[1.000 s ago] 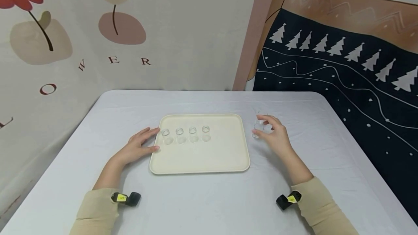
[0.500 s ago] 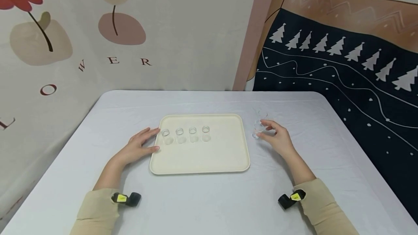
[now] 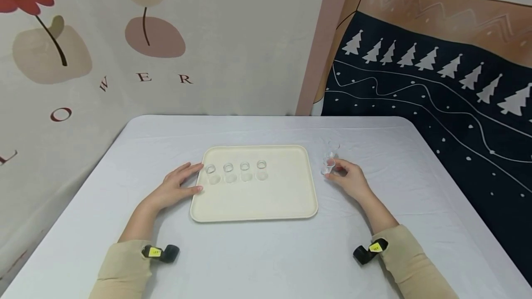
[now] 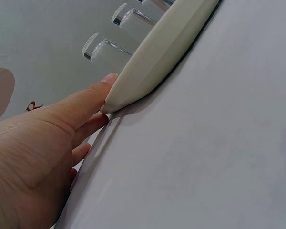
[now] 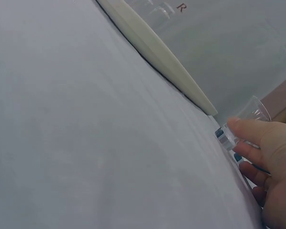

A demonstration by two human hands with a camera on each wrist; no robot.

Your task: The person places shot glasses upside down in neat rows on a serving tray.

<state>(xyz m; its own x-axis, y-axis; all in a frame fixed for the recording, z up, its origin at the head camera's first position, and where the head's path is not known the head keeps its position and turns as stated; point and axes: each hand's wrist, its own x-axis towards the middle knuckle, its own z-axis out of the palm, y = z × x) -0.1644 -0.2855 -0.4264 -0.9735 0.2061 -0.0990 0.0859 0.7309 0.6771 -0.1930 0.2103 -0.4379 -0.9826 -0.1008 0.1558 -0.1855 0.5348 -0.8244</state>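
Observation:
Several small clear shot glasses (image 3: 245, 171) stand upside down in a row on a cream tray (image 3: 287, 197); their thick bases face up in the left wrist view. At the tray's left end, my left hand (image 3: 176, 183) touches the rim with spread, fairly straight fingers, the thumb (image 4: 97, 93) resting against it. Right of the tray, my right hand (image 3: 351, 179) pinches another shot glass (image 3: 329, 166) between thumb and fingers. In the right wrist view this glass (image 5: 255, 112) is upright, its wide rim up; whether its base touches the table is unclear.
Behind the pinched glass stands at least one more clear glass (image 3: 334, 145), partly hidden. A white cloth covers the table (image 3: 249, 262). A printed curtain (image 3: 241, 59) hangs along the back, with a dark patterned one (image 3: 415, 86) at the right.
My right hand has moved slightly lower and closed in on the nearer glass, whose rim now tilts or shifts toward the fingers. The left hand and the tray have stayed in place.

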